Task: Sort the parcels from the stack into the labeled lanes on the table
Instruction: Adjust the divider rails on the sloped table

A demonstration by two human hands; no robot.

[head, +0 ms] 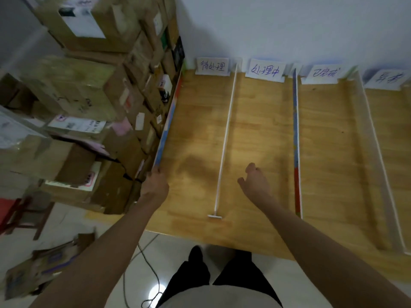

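Note:
A tall stack of cardboard parcels (93, 103) with white labels stands to the left of the wooden table (255, 134). Thin dividers split the table into several lanes, each with a handwritten label card (212, 66) at the far end. No parcel lies in any lane. My left hand (155, 183) reaches toward the table's left edge, next to the stack; its fingers are hidden behind the hand. My right hand (255, 183) hovers over the second lane with loosely curled fingers, holding nothing.
A white divider (224, 138) separates the first two lanes, and a blue-and-red one (296, 141) borders the third. Flattened cardboard (44, 267) and a cable (146, 263) lie on the tiled floor. A red stool (13, 212) stands at the left.

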